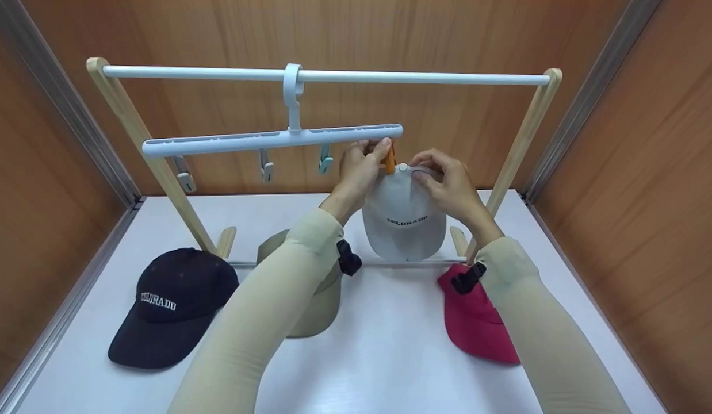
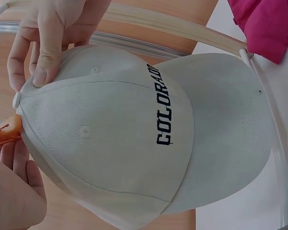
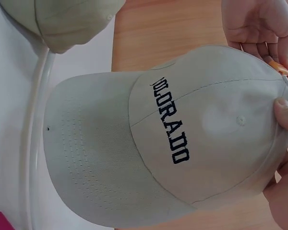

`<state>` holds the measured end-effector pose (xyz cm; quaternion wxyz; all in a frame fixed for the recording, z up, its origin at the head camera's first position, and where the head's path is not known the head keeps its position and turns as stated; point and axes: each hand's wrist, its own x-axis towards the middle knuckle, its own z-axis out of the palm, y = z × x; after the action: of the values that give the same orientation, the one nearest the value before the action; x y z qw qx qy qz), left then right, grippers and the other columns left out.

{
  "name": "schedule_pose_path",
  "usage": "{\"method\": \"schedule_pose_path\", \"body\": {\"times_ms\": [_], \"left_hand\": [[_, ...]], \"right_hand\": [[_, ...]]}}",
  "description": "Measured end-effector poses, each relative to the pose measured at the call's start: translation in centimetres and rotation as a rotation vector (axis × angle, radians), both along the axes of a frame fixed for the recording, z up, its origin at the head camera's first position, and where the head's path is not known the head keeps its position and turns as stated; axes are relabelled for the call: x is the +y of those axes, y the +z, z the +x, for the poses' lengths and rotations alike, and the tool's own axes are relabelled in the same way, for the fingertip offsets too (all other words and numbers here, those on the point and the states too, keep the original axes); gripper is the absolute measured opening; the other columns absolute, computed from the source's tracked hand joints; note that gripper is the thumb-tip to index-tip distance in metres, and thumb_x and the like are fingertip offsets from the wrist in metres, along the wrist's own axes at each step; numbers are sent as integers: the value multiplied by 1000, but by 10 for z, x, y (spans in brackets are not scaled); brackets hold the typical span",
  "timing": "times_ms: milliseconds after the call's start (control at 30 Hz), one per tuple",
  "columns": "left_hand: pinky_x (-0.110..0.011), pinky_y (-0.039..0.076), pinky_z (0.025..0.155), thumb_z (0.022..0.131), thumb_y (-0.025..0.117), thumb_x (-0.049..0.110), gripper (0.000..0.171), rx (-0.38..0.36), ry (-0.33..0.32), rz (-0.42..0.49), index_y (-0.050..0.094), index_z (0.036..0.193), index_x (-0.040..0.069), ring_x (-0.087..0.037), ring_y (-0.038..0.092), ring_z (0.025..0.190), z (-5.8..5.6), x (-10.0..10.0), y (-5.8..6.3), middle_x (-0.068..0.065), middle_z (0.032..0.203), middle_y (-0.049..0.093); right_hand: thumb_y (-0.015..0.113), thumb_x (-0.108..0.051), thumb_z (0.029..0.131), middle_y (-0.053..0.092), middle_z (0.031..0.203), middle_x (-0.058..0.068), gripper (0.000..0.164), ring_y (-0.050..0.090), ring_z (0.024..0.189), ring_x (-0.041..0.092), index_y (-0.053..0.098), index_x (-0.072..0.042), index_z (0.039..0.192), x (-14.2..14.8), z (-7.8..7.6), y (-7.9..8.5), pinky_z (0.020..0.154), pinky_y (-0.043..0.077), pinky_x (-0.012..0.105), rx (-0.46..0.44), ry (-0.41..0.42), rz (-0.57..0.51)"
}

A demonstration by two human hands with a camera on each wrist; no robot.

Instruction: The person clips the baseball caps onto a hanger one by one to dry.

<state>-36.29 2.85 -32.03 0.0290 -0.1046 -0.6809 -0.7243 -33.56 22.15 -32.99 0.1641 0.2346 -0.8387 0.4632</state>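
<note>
Cap of pale grey fabric (dark COLORADO lettering across its front) is held brim-down beneath the right end of a pale blue plastic hanger. The left hand pinches a small orange plastic clip at its top; the right hand grips the cap just beside it.

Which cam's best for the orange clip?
Left wrist: the orange clip shows largest there, its slot visible, at the top of the pale grey cap, though the left hand covers one end. Head shows it small and partly covered by that hand. Right wrist shows only part, among the hand's fingers.
</note>
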Motion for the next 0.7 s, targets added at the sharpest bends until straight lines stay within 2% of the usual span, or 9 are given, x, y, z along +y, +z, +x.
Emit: {"method": "schedule_pose_path", "body": {"times_ms": [133, 400, 700], "left_hand": [[-32, 50, 96, 98, 57, 37, 28, -8, 10, -25, 61, 116, 15, -15, 59, 102, 0, -1, -1, -2, 107, 60], [-31, 51, 94, 98, 59, 36, 28, 0, 15, -31, 61, 115, 14, -16, 59, 101, 0, -2, -2, -3, 106, 60], [-31, 52, 93, 96, 60, 39, 32, 10, 38, -31, 61, 117, 15, -15, 60, 101, -1, -3, -5, -2, 107, 62]], "right_hand": [[65, -15, 94, 64, 109, -2, 20, 62, 104, 13, 65, -16, 114, 0, -6, -7, 102, 45, 33, 7, -30, -6], [66, -17, 94, 64, 107, -3, 18, 60, 98, 14, 65, -17, 113, -5, -8, -8, 102, 46, 33, 10, -66, -29], [65, -5, 93, 64, 107, 7, 20, 58, 97, 20, 64, -7, 113, -11, -10, -9, 100, 47, 37, 2, -84, -47]]}}
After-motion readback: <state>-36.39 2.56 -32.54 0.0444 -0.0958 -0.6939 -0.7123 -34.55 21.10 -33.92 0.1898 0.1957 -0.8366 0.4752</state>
